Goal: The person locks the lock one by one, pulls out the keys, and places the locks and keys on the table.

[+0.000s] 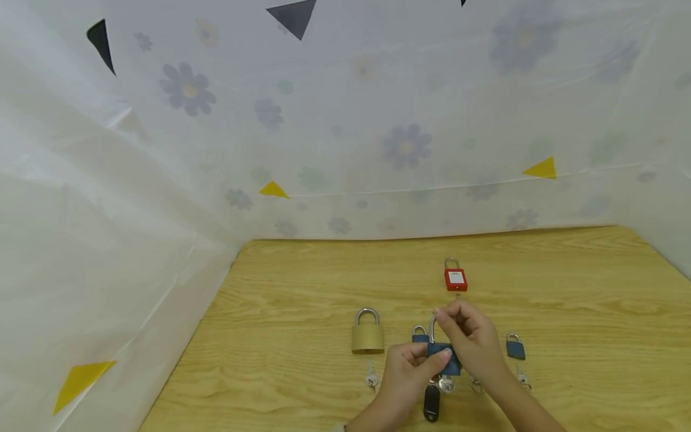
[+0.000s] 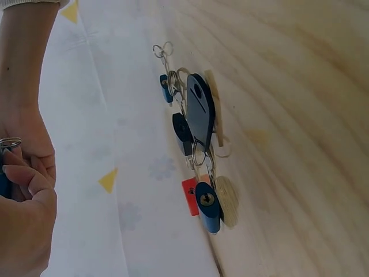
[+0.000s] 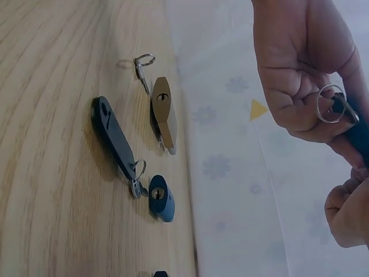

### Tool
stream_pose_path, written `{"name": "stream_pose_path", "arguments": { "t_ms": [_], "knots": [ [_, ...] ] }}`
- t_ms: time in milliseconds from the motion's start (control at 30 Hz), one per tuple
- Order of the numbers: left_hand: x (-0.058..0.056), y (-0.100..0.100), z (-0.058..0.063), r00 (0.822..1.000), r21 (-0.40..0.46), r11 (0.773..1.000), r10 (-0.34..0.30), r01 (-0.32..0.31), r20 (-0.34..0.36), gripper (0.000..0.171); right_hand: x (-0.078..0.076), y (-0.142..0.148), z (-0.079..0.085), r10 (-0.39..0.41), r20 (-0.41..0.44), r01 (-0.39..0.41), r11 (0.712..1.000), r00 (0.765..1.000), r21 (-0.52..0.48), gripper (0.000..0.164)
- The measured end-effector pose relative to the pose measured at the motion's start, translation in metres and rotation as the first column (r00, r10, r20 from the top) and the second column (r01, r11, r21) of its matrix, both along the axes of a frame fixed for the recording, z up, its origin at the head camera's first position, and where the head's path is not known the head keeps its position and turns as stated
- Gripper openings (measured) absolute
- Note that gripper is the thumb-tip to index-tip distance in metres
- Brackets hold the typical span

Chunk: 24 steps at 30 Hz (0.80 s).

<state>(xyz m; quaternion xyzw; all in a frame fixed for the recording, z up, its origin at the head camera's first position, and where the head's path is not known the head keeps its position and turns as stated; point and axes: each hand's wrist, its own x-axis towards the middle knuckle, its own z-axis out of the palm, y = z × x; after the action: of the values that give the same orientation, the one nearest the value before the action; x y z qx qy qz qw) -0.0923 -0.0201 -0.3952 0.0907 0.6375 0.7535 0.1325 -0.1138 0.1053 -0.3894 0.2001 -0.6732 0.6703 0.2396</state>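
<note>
My left hand (image 1: 412, 369) grips the body of a blue padlock (image 1: 452, 363), its thumb across the front. The padlock's silver shackle (image 1: 432, 331) stands up tall from the body. With thumb and fingers my right hand (image 1: 475, 342) pinches the shackle's top, hiding its far side. A key (image 1: 446, 384) sits at the padlock's underside. In the right wrist view, a key ring (image 3: 330, 104) hangs there beside the left fingers. Close behind the held padlock is a smaller blue padlock (image 1: 420, 338) on the table; a black key tag (image 1: 431, 403) lies before it.
A brass padlock (image 1: 367, 339) with keys (image 1: 371, 378) lies left of the hands. Farther back is a red padlock (image 1: 456, 278). Another blue padlock (image 1: 515, 348) lies right, keys (image 1: 522, 378) before it. A black padlock (image 2: 182, 133) shows in the left wrist view. White curtains enclose the wooden table (image 1: 270, 336).
</note>
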Motion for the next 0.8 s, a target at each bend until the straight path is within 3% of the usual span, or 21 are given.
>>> {"name": "stream_pose_path", "arguments": {
  "t_ms": [100,267,533,733,800],
  "knots": [
    [0.001,0.000,0.000,1.000,0.008,1.000,-0.001,0.001,-0.015,0.027,0.001,-0.004,0.002,0.008,0.043,-0.004,0.997,0.999,-0.083,0.023],
    [0.002,0.002,0.003,0.999,0.034,0.999,-0.006,0.007,-0.048,0.028,0.002,-0.009,0.005,-0.050,0.135,0.072,0.984,0.990,-0.164,0.025],
    [0.004,0.002,0.001,0.996,0.027,0.999,-0.021,0.023,-0.082,0.026,0.002,-0.014,-0.004,-0.106,0.119,0.129,0.971,0.987,-0.202,0.037],
    [0.004,0.001,0.000,0.993,0.026,0.998,-0.051,0.054,-0.105,0.027,0.002,-0.015,-0.008,-0.095,0.056,0.105,0.969,0.994,-0.223,0.039],
    [0.004,0.001,0.000,0.994,0.026,0.998,-0.053,0.056,-0.098,0.026,0.003,-0.015,-0.007,-0.106,0.069,0.118,0.972,0.992,-0.204,0.039]
  ]
}}
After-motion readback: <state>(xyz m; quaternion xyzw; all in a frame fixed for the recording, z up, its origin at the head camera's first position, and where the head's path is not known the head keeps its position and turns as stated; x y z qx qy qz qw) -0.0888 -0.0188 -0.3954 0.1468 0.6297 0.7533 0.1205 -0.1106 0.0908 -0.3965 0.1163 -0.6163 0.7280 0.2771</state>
